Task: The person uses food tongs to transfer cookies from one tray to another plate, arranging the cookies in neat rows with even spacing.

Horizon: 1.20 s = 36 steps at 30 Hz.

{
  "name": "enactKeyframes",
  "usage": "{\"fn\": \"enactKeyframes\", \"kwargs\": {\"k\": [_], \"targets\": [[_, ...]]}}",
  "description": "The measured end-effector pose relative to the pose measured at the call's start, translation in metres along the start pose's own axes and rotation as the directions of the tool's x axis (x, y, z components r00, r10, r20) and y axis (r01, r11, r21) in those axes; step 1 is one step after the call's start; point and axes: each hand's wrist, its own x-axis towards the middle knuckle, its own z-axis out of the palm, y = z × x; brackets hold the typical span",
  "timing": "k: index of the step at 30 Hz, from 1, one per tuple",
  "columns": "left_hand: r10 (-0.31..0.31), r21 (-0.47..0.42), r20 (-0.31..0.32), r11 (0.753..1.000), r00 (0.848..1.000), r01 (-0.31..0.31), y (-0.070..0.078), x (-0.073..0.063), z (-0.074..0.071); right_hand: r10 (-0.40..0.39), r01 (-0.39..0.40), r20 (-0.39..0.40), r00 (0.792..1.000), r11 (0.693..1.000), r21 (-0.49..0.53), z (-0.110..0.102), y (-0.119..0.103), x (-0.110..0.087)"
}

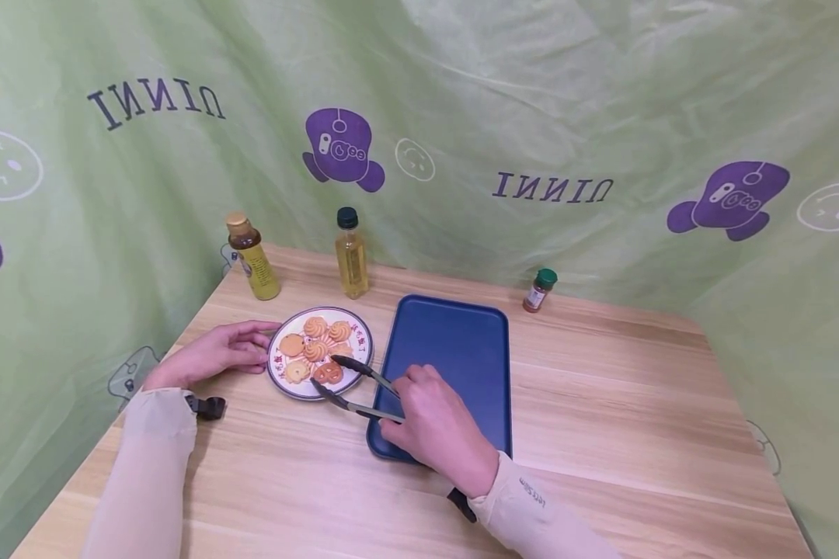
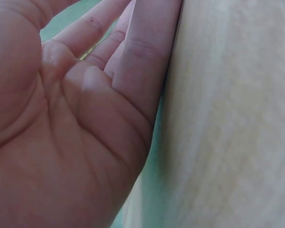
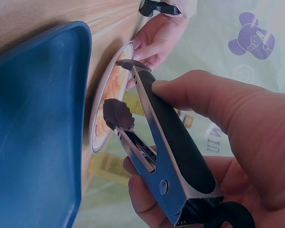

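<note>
My right hand (image 1: 439,415) grips a pair of metal tongs (image 3: 154,137) with black grips and dark tips. Its thumb lies along one arm of the tongs, with fingers curled under the other. The two tips are spread apart over a round white plate (image 1: 327,310) with a dark rim. On it lie several cookies (image 1: 315,352): swirled ones, round ones and a pretzel-shaped one near the tips. At the plate's left edge rests my left hand (image 1: 217,353), its fingers extended to the rim. Up close, the left wrist view shows the palm (image 2: 85,123) beside the tabletop.
A dark blue tray (image 1: 454,341) lies right of the plate, partly under my right hand. Behind stand a brown-necked bottle with a yellow label (image 1: 257,268), a bottle of yellow liquid (image 1: 352,260) and a small green-capped jar (image 1: 538,293). Green printed curtain (image 1: 461,116) surrounds the wooden table (image 1: 601,435).
</note>
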Motion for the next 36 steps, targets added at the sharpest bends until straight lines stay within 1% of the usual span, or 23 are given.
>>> {"fn": "enactKeyframes", "kwargs": {"k": [9, 12, 16, 20, 25, 29, 34, 36], "targets": [[0.011, -0.003, 0.008, 1.0, 1.0, -0.011, 0.0, 0.001, 0.0, 0.024, -0.025, 0.015, 1.0, 0.999, 0.035, 0.001, 0.001, -0.003], [0.013, -0.003, 0.009, 1.0, 1.0, -0.013, -0.002, 0.002, -0.001, 0.049, -0.05, 0.019, 0.999, 0.997, 0.061, 0.002, 0.002, -0.005], [0.002, 0.019, 0.0, 1.0, 1.0, -0.002, -0.003, 0.001, -0.001, 0.087, -0.089, 0.024, 0.996, 0.992, 0.094, 0.006, 0.005, -0.011], [-0.005, 0.017, -0.006, 1.0, 1.0, 0.005, -0.003, 0.001, -0.001, 0.14, -0.14, 0.008, 0.99, 0.984, 0.112, 0.009, 0.011, -0.018], [0.011, 0.046, -0.006, 0.999, 1.0, -0.01, -0.002, 0.0, 0.0, 0.219, -0.214, -0.023, 0.975, 0.967, 0.139, 0.009, 0.022, -0.028], [0.021, 0.07, -0.007, 0.997, 1.0, -0.02, -0.002, 0.0, 0.0, 0.271, -0.259, -0.062, 0.961, 0.953, 0.155, 0.005, 0.033, -0.036], [0.014, 0.054, 0.002, 0.998, 1.0, -0.015, -0.001, 0.0, 0.0, 0.332, -0.311, -0.125, 0.935, 0.936, 0.165, -0.003, 0.054, -0.049], [0.009, 0.042, 0.009, 0.999, 1.0, -0.009, 0.0, 0.0, 0.0, 0.367, -0.343, -0.14, 0.919, 0.924, 0.17, -0.007, 0.064, -0.055]]}}
